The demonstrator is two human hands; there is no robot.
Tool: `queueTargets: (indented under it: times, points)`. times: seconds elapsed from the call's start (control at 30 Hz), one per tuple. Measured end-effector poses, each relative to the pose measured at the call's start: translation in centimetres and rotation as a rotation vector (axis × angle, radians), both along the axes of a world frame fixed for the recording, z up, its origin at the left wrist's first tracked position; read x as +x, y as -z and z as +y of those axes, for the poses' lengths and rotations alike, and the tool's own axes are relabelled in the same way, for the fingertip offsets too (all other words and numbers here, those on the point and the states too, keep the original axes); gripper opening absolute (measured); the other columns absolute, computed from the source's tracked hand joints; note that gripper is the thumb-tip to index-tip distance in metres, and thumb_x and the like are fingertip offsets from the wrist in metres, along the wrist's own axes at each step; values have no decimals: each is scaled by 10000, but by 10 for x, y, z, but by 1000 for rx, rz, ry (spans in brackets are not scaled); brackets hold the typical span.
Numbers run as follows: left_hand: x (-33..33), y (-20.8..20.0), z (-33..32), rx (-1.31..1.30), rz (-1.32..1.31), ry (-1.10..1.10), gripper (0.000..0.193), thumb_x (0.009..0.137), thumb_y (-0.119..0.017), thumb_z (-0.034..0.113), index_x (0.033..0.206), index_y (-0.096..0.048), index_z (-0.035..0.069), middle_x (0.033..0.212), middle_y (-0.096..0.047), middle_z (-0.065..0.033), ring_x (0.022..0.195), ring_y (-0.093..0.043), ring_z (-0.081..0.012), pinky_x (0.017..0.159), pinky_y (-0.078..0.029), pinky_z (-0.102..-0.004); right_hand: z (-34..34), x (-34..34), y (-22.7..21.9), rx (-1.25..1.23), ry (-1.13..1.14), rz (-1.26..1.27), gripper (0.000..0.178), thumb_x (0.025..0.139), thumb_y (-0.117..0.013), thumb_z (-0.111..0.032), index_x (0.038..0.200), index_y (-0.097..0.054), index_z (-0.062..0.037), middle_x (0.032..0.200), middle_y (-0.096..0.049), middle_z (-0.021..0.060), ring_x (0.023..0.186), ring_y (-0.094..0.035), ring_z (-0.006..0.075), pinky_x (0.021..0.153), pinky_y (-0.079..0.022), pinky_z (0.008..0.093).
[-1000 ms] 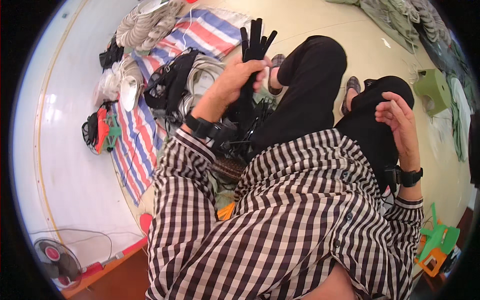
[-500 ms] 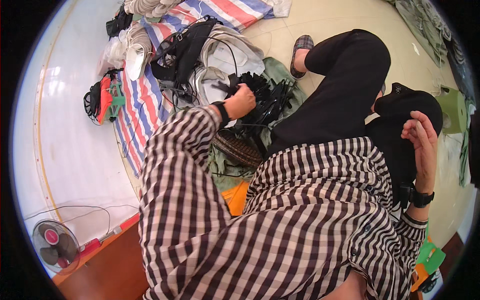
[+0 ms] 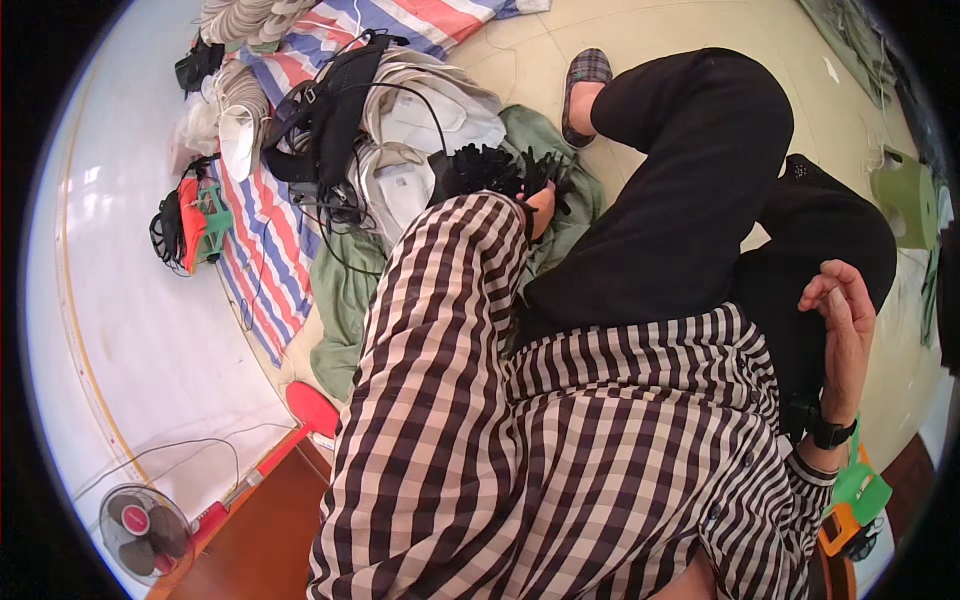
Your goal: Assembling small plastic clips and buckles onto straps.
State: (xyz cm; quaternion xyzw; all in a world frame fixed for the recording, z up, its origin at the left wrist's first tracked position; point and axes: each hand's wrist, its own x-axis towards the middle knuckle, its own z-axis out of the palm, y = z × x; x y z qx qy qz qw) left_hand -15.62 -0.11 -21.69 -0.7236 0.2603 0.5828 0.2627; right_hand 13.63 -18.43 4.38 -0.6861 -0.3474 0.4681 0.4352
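My left hand (image 3: 541, 208) is among a bundle of black strips (image 3: 482, 168), and its fingers close around some of them. The checked sleeve covers the wrist and part of that hand. Under the strips lies a green cloth (image 3: 580, 190), with stacked white shoe-shaped pieces (image 3: 400, 185) beside it. Over those pieces rests a black padded strap (image 3: 345, 110) with thin cords. Above my right thigh, my right hand (image 3: 845, 315) is raised with its fingers loosely bent and apart, holding nothing that I can see.
A striped sheet (image 3: 262, 240) spreads at the left. Near it are an orange and green object (image 3: 198, 225) and another stack of pale pieces (image 3: 240, 120). A fan (image 3: 145, 530) and a red paddle-shaped object (image 3: 312, 408) are at lower left. A green stool (image 3: 902, 200) stands at right.
My left hand has moved right and nearer my leg, to the strips' right side, and the sleeve now covers more. The view has shifted slightly. My right hand stays raised.
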Motion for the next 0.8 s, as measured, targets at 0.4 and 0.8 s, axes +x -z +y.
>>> queueTargets:
  times: [0.4,0.8]
  points:
    - [-27,-12,-8,-77,-346,-109,479,901,-439,310,1335,-333,136,1401,-275,-52,1304,-206,-244,1080,-117,-461,-8,10,2,31,-60,112,269,874,-466,-178,1067,-489,9,858,-558,70,781,-528,131,734,-429,255]
    - [-80,4,-26,-433,-617,-457,468,834,-434,238,1258,-399,45,1208,-477,-154,1180,-385,-287,1070,-131,-433,-19,33,-3,188,121,256,234,892,-434,-138,1062,-503,7,850,-570,75,753,-548,132,697,-449,255]
